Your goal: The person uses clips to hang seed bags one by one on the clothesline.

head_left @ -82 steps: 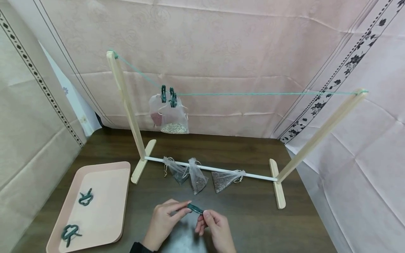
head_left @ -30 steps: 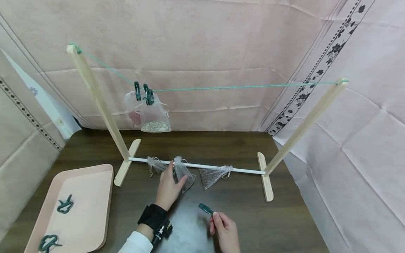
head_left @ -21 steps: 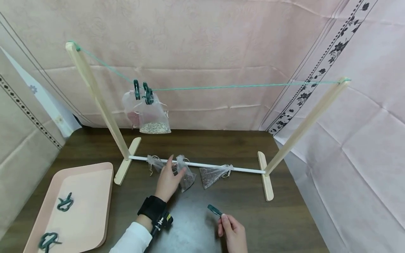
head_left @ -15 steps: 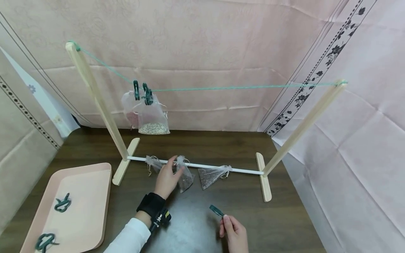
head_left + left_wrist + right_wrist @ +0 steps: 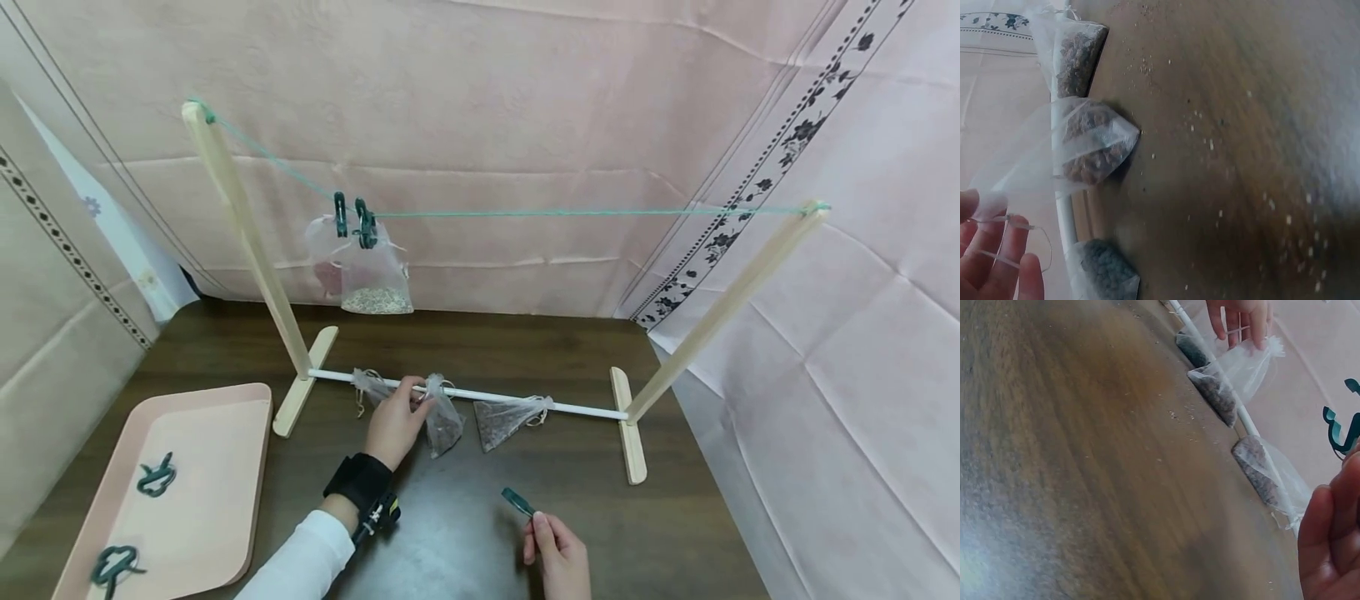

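Currently, left grip (image 5: 395, 423): pinching the middle bag (image 5: 446, 425) by its top
Right grip (image 5: 558, 554): pinching one peg (image 5: 517, 501)
Tray (image 5: 217, 454): two pegs (image 5: 157, 478), lying apart

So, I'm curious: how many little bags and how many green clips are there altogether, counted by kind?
Bags: 5 (2 hanging from the green cord, 3 by the white rod)
Green clips: 5 (2 on the cord, 2 on the tray, 1 in the right hand)
Total: 10
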A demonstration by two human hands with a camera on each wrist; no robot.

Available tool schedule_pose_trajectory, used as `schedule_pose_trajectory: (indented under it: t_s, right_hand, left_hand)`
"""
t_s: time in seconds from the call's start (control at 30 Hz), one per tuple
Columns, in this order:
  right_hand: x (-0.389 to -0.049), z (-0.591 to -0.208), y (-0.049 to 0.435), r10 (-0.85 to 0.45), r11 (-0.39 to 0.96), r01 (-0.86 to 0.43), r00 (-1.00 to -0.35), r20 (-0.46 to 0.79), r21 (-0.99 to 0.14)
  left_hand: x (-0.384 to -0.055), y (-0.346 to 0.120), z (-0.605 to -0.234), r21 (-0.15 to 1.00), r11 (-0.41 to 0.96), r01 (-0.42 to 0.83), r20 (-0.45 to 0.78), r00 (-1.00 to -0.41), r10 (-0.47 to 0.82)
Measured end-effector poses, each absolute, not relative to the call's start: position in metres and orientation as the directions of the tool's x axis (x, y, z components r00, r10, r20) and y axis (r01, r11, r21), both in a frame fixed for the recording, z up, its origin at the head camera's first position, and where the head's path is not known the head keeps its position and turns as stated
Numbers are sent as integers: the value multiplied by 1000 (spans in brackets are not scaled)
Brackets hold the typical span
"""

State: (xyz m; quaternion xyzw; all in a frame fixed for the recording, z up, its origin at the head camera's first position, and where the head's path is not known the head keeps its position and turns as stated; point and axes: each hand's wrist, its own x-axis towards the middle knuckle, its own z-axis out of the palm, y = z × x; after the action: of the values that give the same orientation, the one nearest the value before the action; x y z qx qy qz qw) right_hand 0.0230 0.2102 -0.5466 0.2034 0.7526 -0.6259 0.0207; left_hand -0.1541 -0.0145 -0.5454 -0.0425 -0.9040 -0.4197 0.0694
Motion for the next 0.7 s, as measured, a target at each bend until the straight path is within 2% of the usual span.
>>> schedule_pose_trajectory:
  t_s: [0.17,0.27,0.47,0.57,0.7]
  right_hand:
    - [21,-552,214,266,175,311,-928,-259,-934]
    - [15,-551,219,260,205,250,-946,-194,-946]
    - [5,-507,218,241,276,103,-970,-35,-956]
    - [2,-491,217,231,302,56,-973,16,-952]
    - [-2,-481,216,212,349,23,-976,55,-937]
  left_hand:
    - [-155,-14,-541,733,669,125,129,-991,43]
    - [-159,-15,-537,673,719,176,144,-984,106]
    - [-165,-19,-531,521,808,275,199,-960,198]
    - [-164,-20,-527,502,818,281,195,-958,209]
    - [-165,-21,-527,490,818,302,256,-946,197]
